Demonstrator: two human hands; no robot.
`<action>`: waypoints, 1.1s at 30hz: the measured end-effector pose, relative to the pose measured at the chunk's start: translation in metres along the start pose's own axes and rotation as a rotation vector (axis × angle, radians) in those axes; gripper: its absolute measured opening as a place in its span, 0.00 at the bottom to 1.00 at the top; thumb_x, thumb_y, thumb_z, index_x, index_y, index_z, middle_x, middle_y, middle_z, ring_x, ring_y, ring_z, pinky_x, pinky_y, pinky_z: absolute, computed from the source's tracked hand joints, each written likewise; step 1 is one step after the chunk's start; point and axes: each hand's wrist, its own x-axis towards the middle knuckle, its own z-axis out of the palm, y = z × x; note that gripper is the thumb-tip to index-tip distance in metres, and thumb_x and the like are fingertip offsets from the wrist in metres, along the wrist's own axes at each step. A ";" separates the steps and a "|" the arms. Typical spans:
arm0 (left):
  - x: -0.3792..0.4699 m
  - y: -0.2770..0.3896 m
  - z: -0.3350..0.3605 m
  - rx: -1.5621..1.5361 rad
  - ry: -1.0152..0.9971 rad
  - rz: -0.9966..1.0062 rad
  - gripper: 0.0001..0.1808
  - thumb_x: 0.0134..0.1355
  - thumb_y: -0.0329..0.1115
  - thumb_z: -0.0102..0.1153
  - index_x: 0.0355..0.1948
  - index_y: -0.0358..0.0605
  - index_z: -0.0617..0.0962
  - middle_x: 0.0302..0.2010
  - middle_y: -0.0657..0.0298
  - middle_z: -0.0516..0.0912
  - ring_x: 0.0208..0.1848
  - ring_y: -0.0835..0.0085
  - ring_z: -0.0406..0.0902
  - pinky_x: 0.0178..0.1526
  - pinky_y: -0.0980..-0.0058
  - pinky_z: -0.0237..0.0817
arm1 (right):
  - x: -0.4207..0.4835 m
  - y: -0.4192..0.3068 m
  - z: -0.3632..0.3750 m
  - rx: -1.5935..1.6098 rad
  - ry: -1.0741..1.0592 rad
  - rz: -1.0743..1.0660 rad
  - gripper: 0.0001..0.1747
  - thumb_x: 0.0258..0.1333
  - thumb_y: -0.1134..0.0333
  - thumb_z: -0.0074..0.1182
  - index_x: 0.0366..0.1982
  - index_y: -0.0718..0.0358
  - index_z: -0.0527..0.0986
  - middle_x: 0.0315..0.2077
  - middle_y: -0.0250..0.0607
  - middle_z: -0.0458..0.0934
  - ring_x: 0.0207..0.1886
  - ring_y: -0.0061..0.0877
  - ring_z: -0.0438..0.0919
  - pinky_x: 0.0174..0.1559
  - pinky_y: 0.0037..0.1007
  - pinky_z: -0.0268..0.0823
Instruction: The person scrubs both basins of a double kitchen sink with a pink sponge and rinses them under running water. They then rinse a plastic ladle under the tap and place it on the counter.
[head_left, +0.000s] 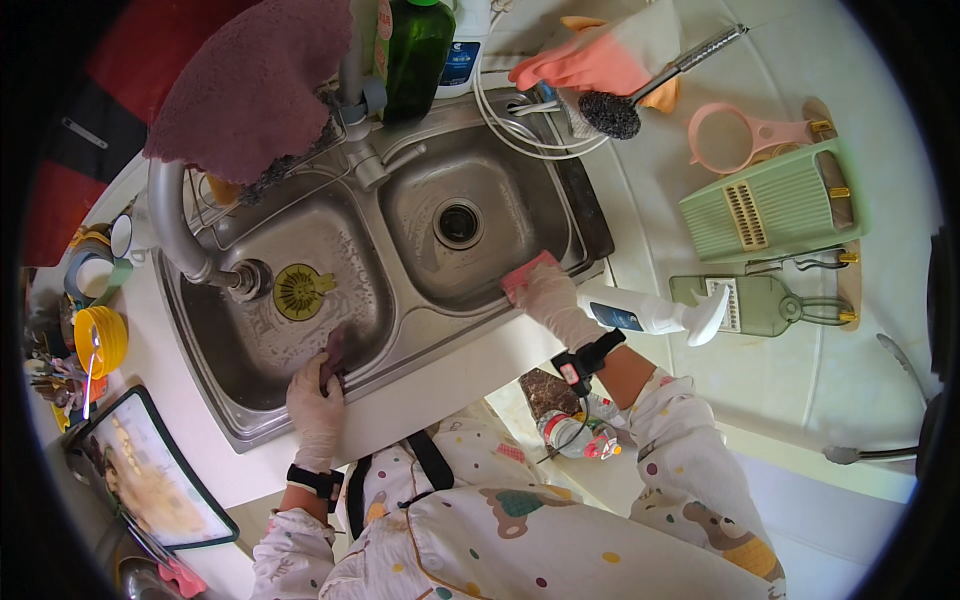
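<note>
My gloved right hand presses a pink sponge or cloth against the near right rim of the right basin of a stainless steel double sink. At the front rim of the left basin, my gloved left hand grips a dark purple cloth. A yellow-green drain strainer covers the left basin's drain, and water drops spot the metal around it. The right basin's drain is uncovered. Above the left basin hangs the faucet spout, with a purple towel draped over its upper part.
A white spray bottle stands just right of my right hand. Behind the sink are a green bottle, rubber gloves and a wire scrubber. Graters hang at right. Yellow bowls and a cutting board are at left.
</note>
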 end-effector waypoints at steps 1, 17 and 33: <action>0.000 -0.001 0.000 0.012 -0.013 -0.015 0.20 0.48 0.29 0.56 0.46 0.49 0.74 0.41 0.56 0.78 0.43 0.55 0.74 0.48 0.62 0.64 | -0.003 -0.002 0.001 0.007 0.002 0.006 0.34 0.51 0.49 0.50 0.53 0.67 0.67 0.45 0.47 0.76 0.49 0.37 0.75 0.53 0.36 0.65; 0.000 0.001 -0.001 0.046 0.019 0.014 0.20 0.49 0.30 0.55 0.46 0.48 0.74 0.42 0.55 0.78 0.44 0.55 0.73 0.49 0.61 0.64 | 0.057 0.029 0.014 -0.422 -0.023 0.233 0.27 0.54 0.59 0.46 0.54 0.66 0.67 0.47 0.49 0.70 0.46 0.39 0.71 0.48 0.33 0.63; 0.000 -0.002 0.001 0.032 0.001 0.005 0.20 0.49 0.30 0.56 0.46 0.48 0.75 0.43 0.56 0.78 0.45 0.56 0.74 0.50 0.61 0.63 | 0.064 0.026 0.032 -0.381 -0.131 0.102 0.18 0.54 0.58 0.45 0.38 0.59 0.80 0.42 0.44 0.80 0.48 0.37 0.76 0.43 0.41 0.63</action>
